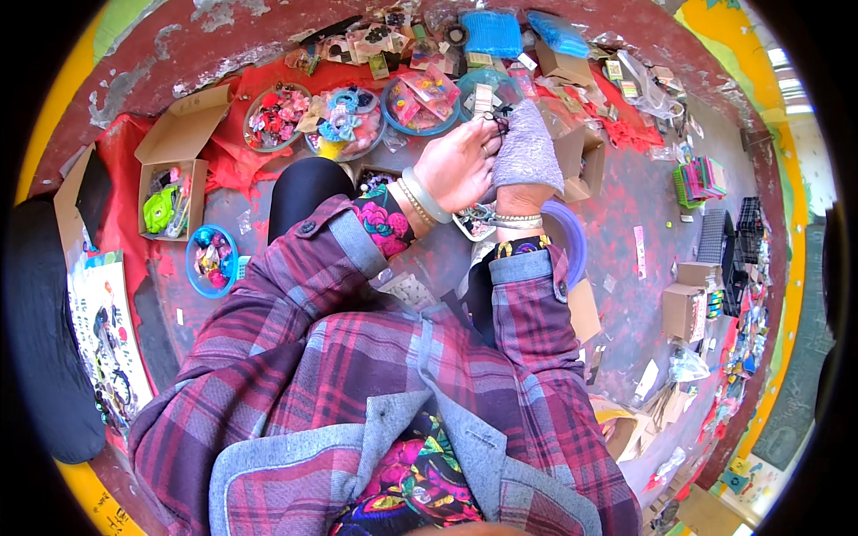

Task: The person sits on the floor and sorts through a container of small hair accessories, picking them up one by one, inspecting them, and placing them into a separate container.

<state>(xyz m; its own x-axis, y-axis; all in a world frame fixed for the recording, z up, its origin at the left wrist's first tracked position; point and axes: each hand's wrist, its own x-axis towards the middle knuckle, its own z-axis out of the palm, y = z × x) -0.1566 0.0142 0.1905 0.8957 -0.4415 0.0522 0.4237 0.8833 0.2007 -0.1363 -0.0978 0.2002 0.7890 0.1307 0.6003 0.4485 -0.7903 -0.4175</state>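
My left hand (458, 163) reaches up the middle, its fingertips together at a small black, thin-stranded item (498, 122) whose kind I cannot make out. Close on its right is my right hand, wrapped in a fuzzy grey cloth or mitt (527, 147) that hides its fingers. The black item lies at the cloth's left edge, between the two hands. Just beyond the fingertips stands a pale card (483, 98), over a teal basket (500, 82).
Round baskets of hair accessories (277, 116) line the far side on red cloth. An open cardboard box (170, 201) and a blue basket (213, 259) stand left. Beside my right wrist is a purple ring-like rim (572, 241). Small boxes (685, 311) and a stack of colourful items (702, 180) sit right.
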